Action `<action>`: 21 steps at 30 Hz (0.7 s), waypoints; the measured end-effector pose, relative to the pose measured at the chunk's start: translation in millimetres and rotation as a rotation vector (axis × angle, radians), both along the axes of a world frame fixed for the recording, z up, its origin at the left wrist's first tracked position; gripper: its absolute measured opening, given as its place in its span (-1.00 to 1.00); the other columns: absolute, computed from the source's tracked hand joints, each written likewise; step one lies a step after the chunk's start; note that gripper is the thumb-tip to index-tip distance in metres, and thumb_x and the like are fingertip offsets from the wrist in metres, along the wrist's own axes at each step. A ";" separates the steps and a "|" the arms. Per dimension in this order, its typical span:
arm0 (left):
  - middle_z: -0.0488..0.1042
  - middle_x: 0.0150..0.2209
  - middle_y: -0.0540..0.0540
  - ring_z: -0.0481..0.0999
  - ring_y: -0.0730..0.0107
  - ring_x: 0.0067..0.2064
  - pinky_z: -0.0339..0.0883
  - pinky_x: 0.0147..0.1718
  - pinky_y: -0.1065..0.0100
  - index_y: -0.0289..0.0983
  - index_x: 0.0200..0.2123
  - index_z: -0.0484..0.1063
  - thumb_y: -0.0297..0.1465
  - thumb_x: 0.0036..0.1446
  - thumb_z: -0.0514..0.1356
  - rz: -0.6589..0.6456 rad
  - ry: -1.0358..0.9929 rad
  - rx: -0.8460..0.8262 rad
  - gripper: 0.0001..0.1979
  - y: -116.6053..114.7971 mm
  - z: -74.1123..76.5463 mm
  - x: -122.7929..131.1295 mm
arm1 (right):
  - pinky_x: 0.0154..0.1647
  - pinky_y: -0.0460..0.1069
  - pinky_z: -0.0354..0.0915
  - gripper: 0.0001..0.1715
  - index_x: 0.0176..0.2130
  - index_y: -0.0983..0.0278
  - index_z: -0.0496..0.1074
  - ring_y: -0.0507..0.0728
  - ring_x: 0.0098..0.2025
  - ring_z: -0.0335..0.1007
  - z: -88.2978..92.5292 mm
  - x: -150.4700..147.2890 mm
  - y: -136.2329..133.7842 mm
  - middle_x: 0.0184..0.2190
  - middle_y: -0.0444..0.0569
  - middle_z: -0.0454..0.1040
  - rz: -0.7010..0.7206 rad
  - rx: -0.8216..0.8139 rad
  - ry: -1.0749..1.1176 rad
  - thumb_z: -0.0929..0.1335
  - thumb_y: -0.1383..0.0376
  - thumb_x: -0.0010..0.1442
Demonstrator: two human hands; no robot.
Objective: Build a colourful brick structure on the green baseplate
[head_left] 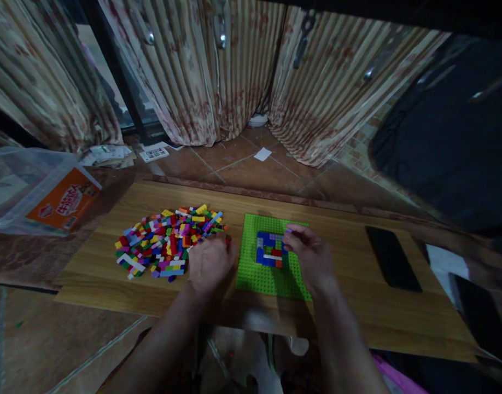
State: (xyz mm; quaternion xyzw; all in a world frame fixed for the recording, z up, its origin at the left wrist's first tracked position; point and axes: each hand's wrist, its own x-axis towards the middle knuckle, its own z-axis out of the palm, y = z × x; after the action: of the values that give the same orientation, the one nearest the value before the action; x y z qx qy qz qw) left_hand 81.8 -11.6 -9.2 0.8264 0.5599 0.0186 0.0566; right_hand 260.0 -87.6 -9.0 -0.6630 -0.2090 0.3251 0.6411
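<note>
A loose pile of colourful toy building bricks [164, 241] lies on the wooden board. My left hand [212, 262] rests at the pile's right edge, back upward; its fingers curl down out of sight, so any grip is hidden. To its right lies a green studded baseplate [251, 279]. A low, roughly square brick build [261, 260], mostly blue with red, white, orange and lilac parts, sits on it. My right hand [310, 254] is over the plate's right side, thumb and fingers pinched on what looks like a small light-purple brick [289, 231], beside the build's upper right corner.
A black phone-like slab [393, 257] lies on the board's right part. Beyond the right end are a white paper [448, 268] and another dark flat object [480, 317]. A clear plastic bin [25, 175] with an orange label stands left. Curtains [193, 76] hang behind.
</note>
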 end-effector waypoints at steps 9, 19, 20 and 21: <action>0.57 -0.36 -0.30 0.60 -0.04 -0.28 0.36 -0.40 0.21 -0.33 -0.24 0.49 -0.20 0.23 -0.05 0.019 0.040 -0.012 -0.59 -0.8 2.4 4.3 | -0.23 0.09 0.37 -0.61 -0.21 0.25 0.53 0.15 -0.34 0.48 -2.3 8.9 -9.8 -0.39 -0.06 0.55 0.125 -0.158 -0.155 0.45 0.17 -0.09; 0.57 -0.35 -0.30 0.59 -0.03 -0.26 0.34 -0.39 0.24 -0.32 -0.22 0.46 -0.08 0.22 0.01 0.018 0.084 -0.020 -0.56 0.5 3.3 1.2 | -0.10 0.06 0.31 -0.80 -0.31 0.20 0.54 0.14 -0.21 0.46 -5.8 2.3 -12.0 -0.26 -0.07 0.58 0.315 -0.211 -0.530 0.36 0.34 0.00; 0.57 -0.35 -0.30 0.59 -0.03 -0.26 0.34 -0.39 0.25 -0.32 -0.21 0.46 -0.07 0.21 0.02 0.017 0.088 -0.028 -0.56 0.7 3.7 0.6 | -0.10 0.06 0.30 -0.79 -0.31 0.19 0.54 0.13 -0.22 0.45 -6.8 1.6 -12.0 -0.27 -0.08 0.57 0.335 -0.211 -0.558 0.35 0.36 0.00; 0.57 -0.35 -0.30 0.59 -0.03 -0.25 0.33 -0.39 0.25 -0.32 -0.19 0.46 -0.06 0.21 0.03 0.013 0.088 -0.035 -0.56 0.9 4.2 0.1 | -0.11 0.05 0.30 -0.78 -0.32 0.19 0.54 0.12 -0.23 0.44 -8.1 0.9 -11.8 -0.29 -0.09 0.56 0.350 -0.214 -0.583 0.34 0.38 0.00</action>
State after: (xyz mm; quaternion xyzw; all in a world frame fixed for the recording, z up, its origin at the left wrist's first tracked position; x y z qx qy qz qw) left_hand 81.8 -10.7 -5.0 0.8215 0.5677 -0.0274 0.0463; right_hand 260.8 -99.3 -17.1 -0.7453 -0.4586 0.2471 0.4161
